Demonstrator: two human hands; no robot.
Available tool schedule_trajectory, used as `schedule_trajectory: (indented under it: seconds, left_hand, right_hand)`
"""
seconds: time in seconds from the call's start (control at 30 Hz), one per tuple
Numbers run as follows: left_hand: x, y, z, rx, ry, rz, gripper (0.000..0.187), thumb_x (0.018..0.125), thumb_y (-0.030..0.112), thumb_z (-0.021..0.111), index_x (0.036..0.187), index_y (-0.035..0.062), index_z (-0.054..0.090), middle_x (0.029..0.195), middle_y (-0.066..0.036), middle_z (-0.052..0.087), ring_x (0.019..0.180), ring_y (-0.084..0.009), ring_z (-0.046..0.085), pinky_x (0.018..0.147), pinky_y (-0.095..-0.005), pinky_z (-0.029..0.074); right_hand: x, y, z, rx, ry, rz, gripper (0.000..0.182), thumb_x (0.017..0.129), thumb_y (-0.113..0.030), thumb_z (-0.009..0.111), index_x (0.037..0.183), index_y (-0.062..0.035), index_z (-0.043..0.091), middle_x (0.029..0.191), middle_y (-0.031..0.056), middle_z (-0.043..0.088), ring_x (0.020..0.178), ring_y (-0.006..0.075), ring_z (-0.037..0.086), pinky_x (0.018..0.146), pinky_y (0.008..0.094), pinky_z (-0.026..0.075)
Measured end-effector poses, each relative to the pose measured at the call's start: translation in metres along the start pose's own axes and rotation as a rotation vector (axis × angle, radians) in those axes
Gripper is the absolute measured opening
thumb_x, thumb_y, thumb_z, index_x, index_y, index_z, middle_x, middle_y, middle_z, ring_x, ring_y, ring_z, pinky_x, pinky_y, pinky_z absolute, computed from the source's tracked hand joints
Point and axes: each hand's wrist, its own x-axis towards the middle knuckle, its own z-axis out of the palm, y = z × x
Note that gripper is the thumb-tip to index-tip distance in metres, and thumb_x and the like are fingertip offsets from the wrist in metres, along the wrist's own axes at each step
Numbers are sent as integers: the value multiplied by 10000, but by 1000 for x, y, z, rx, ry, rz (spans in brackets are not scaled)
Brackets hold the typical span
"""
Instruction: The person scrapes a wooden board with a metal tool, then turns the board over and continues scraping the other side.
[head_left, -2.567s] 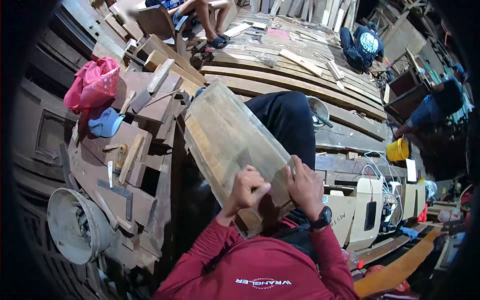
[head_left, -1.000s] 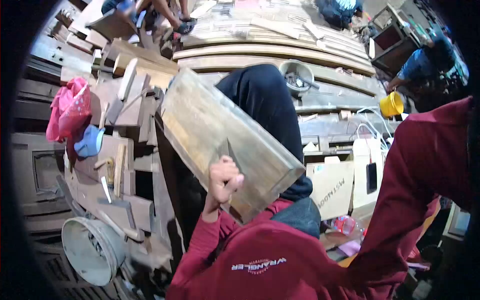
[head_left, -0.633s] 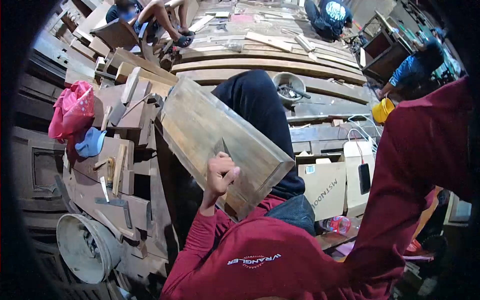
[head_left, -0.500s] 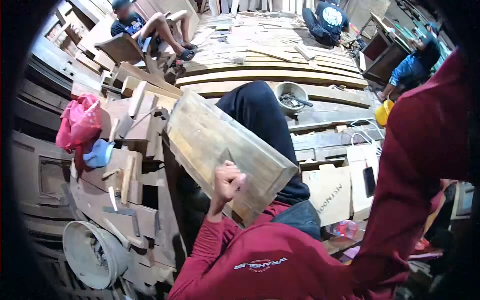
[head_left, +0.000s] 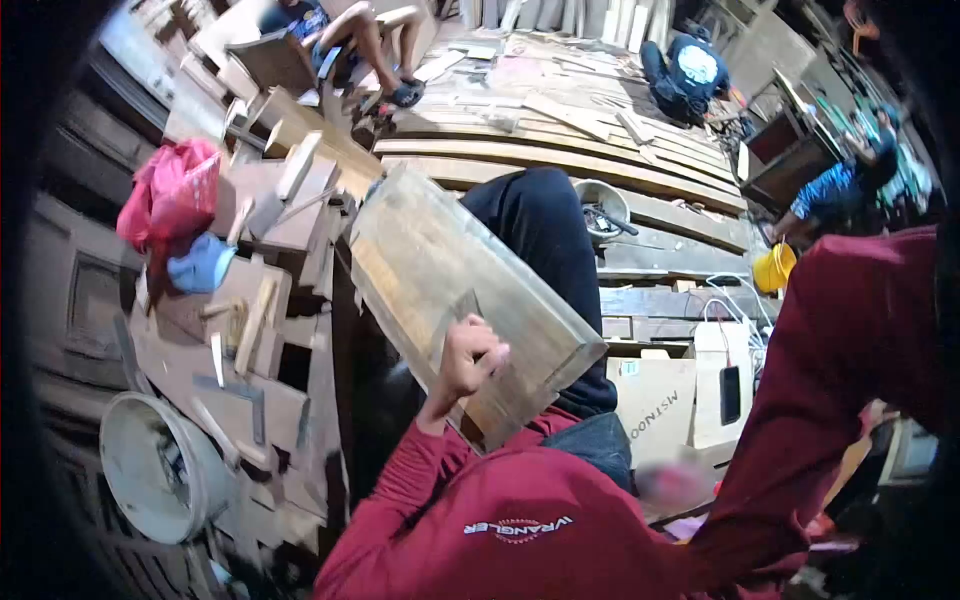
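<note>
Left of panel [head_left: 430,250], can see bucket [head_left: 155,470], bag [head_left: 175,190] and cap [head_left: 202,264]. Over the lap, bears the panel. On it, curls closed the fingers of left hand [head_left: 470,355] at dark pointed shape [head_left: 465,303]; cannot tell if gripping this. Cannot see or tell right hand's fingers.

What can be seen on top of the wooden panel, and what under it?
On the wooden panel, the left hand holds a thin dark piece, its kind unclear. A dark-trousered leg shows past the right-hand edge; whatever lies directly underneath is covered.
</note>
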Motion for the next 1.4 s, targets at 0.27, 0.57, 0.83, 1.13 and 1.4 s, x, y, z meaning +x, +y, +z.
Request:
schedule_trajectory:
  seconds: [0.27,0.57,0.83,1.13,1.4]
  left_hand:
    - [1,3,-6,-53,-31,-44,361,859,159,662,550,57,505,521,-61,463,495,-246,443,660,-353,378]
    - [0,3,-4,-44,9,-29,367,850,132,640,519,61,497,503,-38,468,469,-205,430,647,-349,343]
    - [-1,3,-1,-41,5,-24,410,880,173,633,521,66,467,506,-25,453,474,-207,413,658,-353,353]
    - [0,-2,-5,-27,-13,4,375,832,121,628,500,81,459,494,-21,457,459,-199,434,642,-342,355]
    - [3,0,-5,-46,-39,3,372,851,107,608,503,60,486,483,-15,472,459,-181,423,661,-336,357]
  right_hand:
    - [9,3,-2,31,-6,-32,261,953,-69,642,1206,-16,672,1144,130,720,971,248,694,854,380,543]
    - [1,3,5,68,-29,-36,264,956,-75,643,1212,-15,669,1145,133,719,974,252,695,855,382,544]
    - [0,1,5,76,-37,-46,268,958,-80,643,1217,-14,666,1146,136,717,978,257,696,856,383,544]
    - [4,-1,6,56,-28,-3,271,961,-86,643,1222,-14,663,1146,139,716,981,261,696,857,385,544]
    - [10,4,4,47,-14,39,275,963,-91,644,1227,-13,660,1147,142,714,984,265,697,858,386,544]
